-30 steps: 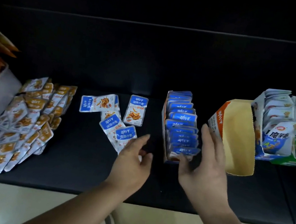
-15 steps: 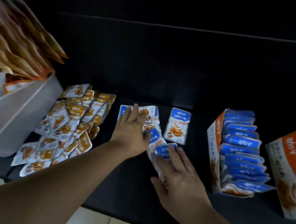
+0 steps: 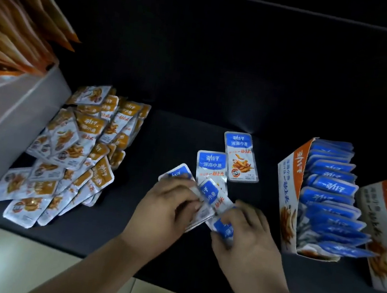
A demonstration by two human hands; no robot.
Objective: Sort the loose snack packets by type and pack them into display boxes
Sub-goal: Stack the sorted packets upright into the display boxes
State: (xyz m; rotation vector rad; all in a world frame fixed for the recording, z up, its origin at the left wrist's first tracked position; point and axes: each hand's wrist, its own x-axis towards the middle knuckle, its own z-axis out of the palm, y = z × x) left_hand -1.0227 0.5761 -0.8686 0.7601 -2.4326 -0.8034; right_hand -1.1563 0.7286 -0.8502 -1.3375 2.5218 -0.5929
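Two hands of yours meet over the blue packets point(image 3: 209, 194) on the table point(image 3: 178, 144): your left hand point(image 3: 167, 207) pinches several, your right hand point(image 3: 246, 232) grips one, and the box point(image 3: 289, 183) of blue ones stands near, to their right

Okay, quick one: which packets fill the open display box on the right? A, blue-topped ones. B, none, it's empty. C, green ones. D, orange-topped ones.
A: the display box holds a standing row of blue-topped packets, while the orange-topped packets lie loose in a pile at the left.
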